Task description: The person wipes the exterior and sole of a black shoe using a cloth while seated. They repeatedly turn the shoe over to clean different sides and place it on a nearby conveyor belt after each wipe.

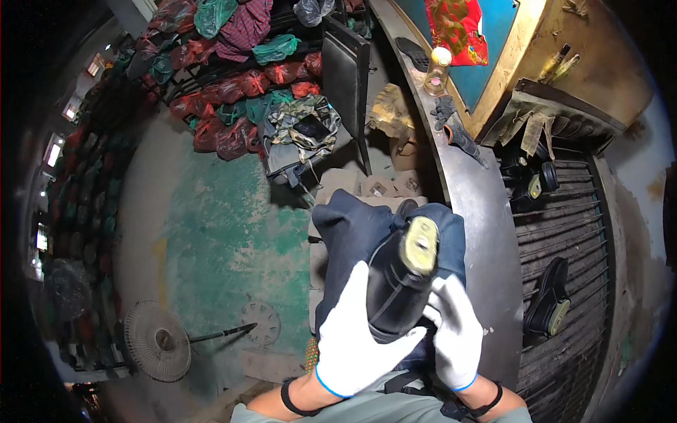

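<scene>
A black boot (396,299) is held heel upward over my lap, its pale yellow-green heel piece (421,244) facing me. My left hand (360,343), in a white glove with a blue hem, is closed round the boot's lower left side, the thumb lying across its near end. My right hand (455,331), gloved the same way, has its bent fingers against the boot's right side. Beneath the boot, dark blue cloth (352,229) covers my legs. The boot hides part of the fingers of both hands.
A metal ledge (486,247) curves along my right, with a dark glove (458,134) and a glass jar (436,81) farther up. Beyond it, a slatted rack (564,240) bears another black boot (549,299). A fan (159,340) stands left; a chair (345,84) stands ahead.
</scene>
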Available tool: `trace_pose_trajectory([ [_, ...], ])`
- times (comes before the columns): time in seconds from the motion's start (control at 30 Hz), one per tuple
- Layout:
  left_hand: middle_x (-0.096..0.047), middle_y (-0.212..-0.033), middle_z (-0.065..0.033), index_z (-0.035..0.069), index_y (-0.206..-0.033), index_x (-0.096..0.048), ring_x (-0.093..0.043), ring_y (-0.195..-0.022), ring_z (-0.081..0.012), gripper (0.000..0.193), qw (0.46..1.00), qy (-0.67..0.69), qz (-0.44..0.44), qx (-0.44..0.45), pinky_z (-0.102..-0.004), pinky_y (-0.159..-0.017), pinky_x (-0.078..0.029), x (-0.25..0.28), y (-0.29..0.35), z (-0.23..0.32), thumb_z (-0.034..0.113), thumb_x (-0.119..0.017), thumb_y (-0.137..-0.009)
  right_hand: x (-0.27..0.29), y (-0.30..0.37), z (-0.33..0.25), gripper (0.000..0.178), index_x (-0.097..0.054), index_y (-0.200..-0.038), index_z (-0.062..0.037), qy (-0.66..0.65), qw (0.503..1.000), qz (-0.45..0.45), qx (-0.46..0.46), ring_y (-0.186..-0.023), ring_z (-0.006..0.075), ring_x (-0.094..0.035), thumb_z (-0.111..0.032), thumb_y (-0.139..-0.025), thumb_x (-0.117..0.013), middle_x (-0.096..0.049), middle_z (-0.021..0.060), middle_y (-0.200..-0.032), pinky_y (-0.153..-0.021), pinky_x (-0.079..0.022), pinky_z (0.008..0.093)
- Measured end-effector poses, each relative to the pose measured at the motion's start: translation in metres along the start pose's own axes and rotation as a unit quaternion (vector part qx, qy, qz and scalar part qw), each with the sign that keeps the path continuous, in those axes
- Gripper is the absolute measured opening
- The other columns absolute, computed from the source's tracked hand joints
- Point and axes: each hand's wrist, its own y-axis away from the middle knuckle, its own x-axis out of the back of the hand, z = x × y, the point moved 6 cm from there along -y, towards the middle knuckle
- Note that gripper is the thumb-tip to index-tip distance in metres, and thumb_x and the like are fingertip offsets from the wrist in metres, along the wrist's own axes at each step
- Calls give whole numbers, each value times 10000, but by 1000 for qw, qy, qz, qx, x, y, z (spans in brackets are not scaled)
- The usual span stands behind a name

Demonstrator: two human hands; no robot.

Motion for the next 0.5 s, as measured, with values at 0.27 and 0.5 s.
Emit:
trace_pose_trajectory([
  [0.27,-607,-1594,-213,98,-1523,-650,-520,-1512,-478,591,912,-125,-245,-304,-641,-1248,-375,-70,48,-11,346,-757,-997,63,2,99,763,-533,-1568,78,-380,855,-34,-351,-1271,387,-729,-349,-938,-586,-686,267,-1472,-1144,-575,466],
  [0.5,-492,-1707,-223,-30,-1652,-461,-460,-1591,-377,724,918,386,-7,86,-495,-1345,-279,-48,-27,-61,514,-468,-1175,62,-6,79,900,-510,-1591,82,-406,857,-53,-313,-1405,449,-641,-192,-749,-673,-615,305,-1552,-1237,-512,564],
])
